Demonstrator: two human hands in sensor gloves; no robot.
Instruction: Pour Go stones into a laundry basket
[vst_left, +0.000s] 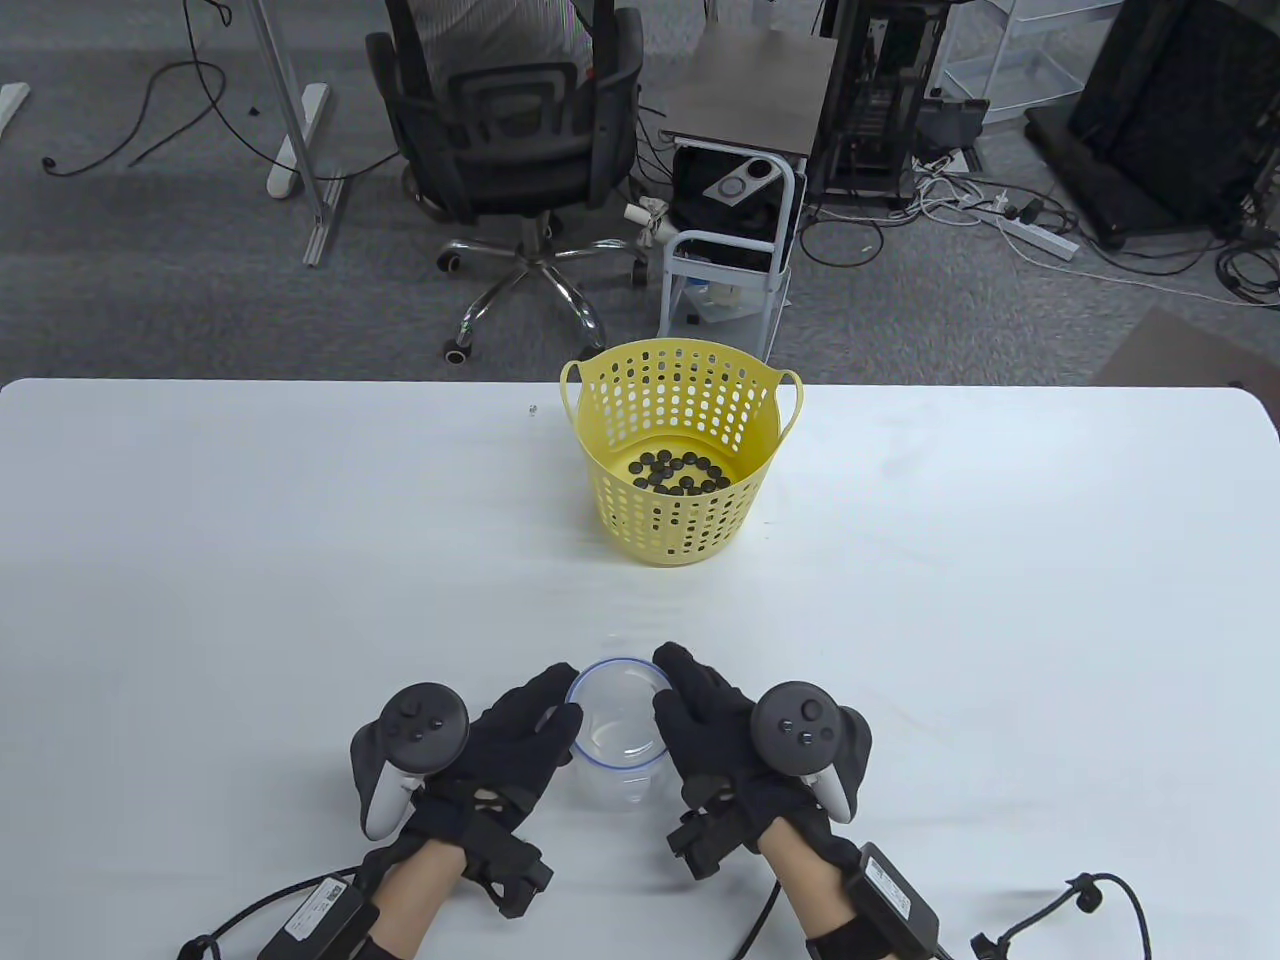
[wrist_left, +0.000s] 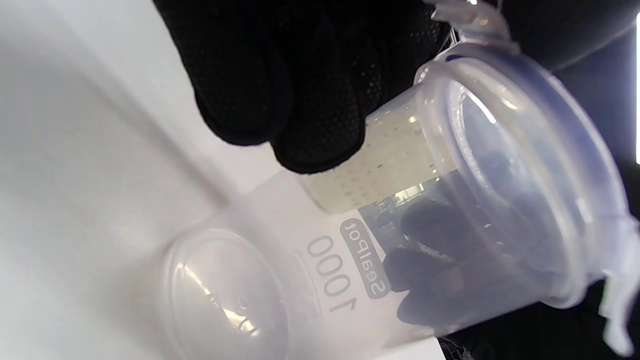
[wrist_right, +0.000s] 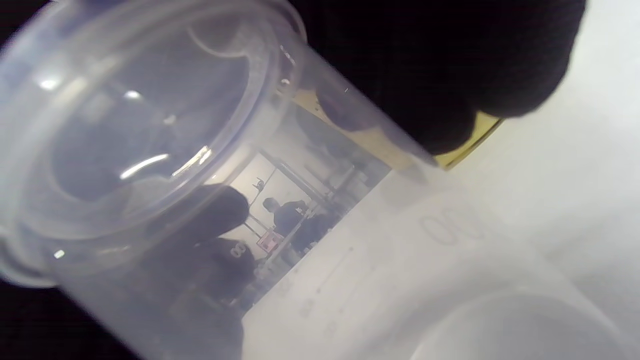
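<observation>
A yellow perforated laundry basket (vst_left: 660, 520) stands upright at the middle of the table's far side. Several black Go stones (vst_left: 680, 473) lie on its bottom. A clear plastic container (vst_left: 618, 740) with a blue rim stands upright near the front edge and looks empty. My left hand (vst_left: 520, 730) holds its left side and my right hand (vst_left: 705, 720) holds its right side. In the left wrist view my gloved fingers (wrist_left: 300, 100) press on the container wall (wrist_left: 450, 200). In the right wrist view my fingers (wrist_right: 450, 60) lie against the container (wrist_right: 200, 200).
The white table (vst_left: 300, 560) runs wide on both sides of the basket. A tiny clear object (vst_left: 532, 409) lies near the far edge, left of the basket. An office chair (vst_left: 520, 150) and a cart (vst_left: 735, 230) stand on the floor beyond.
</observation>
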